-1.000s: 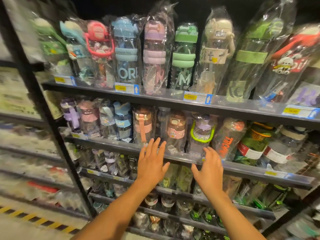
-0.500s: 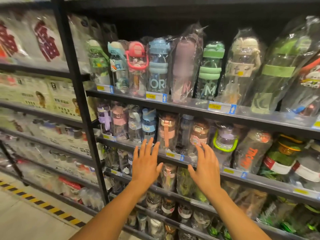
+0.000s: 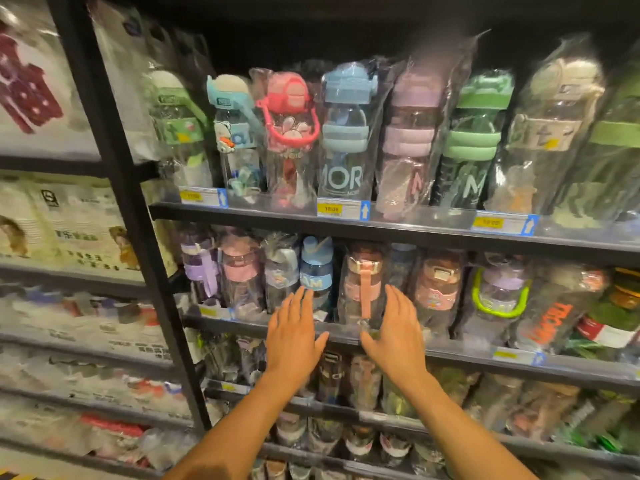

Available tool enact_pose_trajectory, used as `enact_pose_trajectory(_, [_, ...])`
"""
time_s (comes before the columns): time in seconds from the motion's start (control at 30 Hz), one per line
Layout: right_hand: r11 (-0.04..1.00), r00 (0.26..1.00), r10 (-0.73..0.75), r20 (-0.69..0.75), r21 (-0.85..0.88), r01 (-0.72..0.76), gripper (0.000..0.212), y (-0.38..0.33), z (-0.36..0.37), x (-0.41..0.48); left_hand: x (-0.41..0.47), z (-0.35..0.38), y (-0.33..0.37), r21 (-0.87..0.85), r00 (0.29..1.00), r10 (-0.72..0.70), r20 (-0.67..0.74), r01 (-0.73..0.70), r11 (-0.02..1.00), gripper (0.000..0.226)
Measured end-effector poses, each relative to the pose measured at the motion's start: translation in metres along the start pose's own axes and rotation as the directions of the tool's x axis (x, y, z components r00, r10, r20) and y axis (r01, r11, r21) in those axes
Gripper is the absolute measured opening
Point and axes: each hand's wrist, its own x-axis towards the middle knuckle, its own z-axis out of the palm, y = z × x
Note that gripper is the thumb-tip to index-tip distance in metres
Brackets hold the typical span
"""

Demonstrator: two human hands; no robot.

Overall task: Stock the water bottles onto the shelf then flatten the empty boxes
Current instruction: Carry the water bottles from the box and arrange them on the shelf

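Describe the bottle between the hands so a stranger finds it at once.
Find the shelf under the row of tall bottles. Above the gap between the left hand and right hand stands the wrapped bottle. It alone has a salmon-pink strap hanging down its front.

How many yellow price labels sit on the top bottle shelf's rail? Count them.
3: left label, middle label, right label; more may lie beyond the frame.

Black shelf [image 3: 346,231], yellow price tags [image 3: 329,208], pink-strapped bottle [image 3: 364,282], blue-capped bottle [image 3: 316,266].
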Motion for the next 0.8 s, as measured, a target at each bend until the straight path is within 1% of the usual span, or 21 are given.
enact_pose_trajectory(0.1, [0.986, 0.991, 0.13, 0.027, 0.101, -0.133, 0.102, -0.013, 0.014, 0.007, 0.011, 0.005, -0.01, -0.105, 0.999, -0.052, 0.015, 0.053, 0.993, 0.095])
enact_pose_trajectory(0.23, [0.903, 0.946, 0.316, 0.067, 0.285, -0.322, 0.116, -0.026, 0.027, 0.021, 0.021, 0.012, -0.012, -0.222, 0.991, -0.13, 0.021, 0.132, 0.966, 0.091])
enact_pose_trajectory(0.3, [0.866, 0.921, 0.38, 0.08, 0.32, -0.385, 0.121, -0.03, 0.032, 0.031, 0.024, 0.016, -0.01, -0.264, 0.987, -0.159, 0.022, 0.159, 0.951, 0.091])
enact_pose_trajectory(0.37, [0.852, 0.91, 0.406, 0.08, 0.328, -0.409, 0.122, -0.033, 0.037, 0.04, 0.026, 0.019, -0.008, -0.292, 0.982, -0.188, 0.028, 0.188, 0.938, 0.09])
enact_pose_trajectory(0.43, [0.856, 0.911, 0.408, 0.056, 0.324, -0.403, 0.114, -0.033, 0.044, 0.045, 0.028, 0.019, -0.004, -0.313, 0.973, -0.224, 0.05, 0.228, 0.922, 0.088])
enact_pose_trajectory(0.53, [0.864, 0.914, 0.405, 0.012, 0.322, -0.387, 0.09, -0.028, 0.051, 0.05, 0.029, 0.023, 0.001, -0.348, 0.955, -0.279, 0.099, 0.296, 0.89, 0.087])
enact_pose_trajectory(0.67, [0.88, 0.929, 0.369, 0.018, 0.315, -0.356, 0.063, -0.017, 0.05, 0.053, 0.032, 0.028, 0.01, -0.377, 0.933, -0.336, 0.127, 0.359, 0.854, 0.087])
enact_pose_trajectory(0.8, [0.904, 0.942, 0.336, -0.019, 0.289, -0.316, 0.058, -0.005, 0.046, 0.051, 0.038, 0.03, 0.017, -0.39, 0.909, -0.394, 0.138, 0.415, 0.822, 0.087])
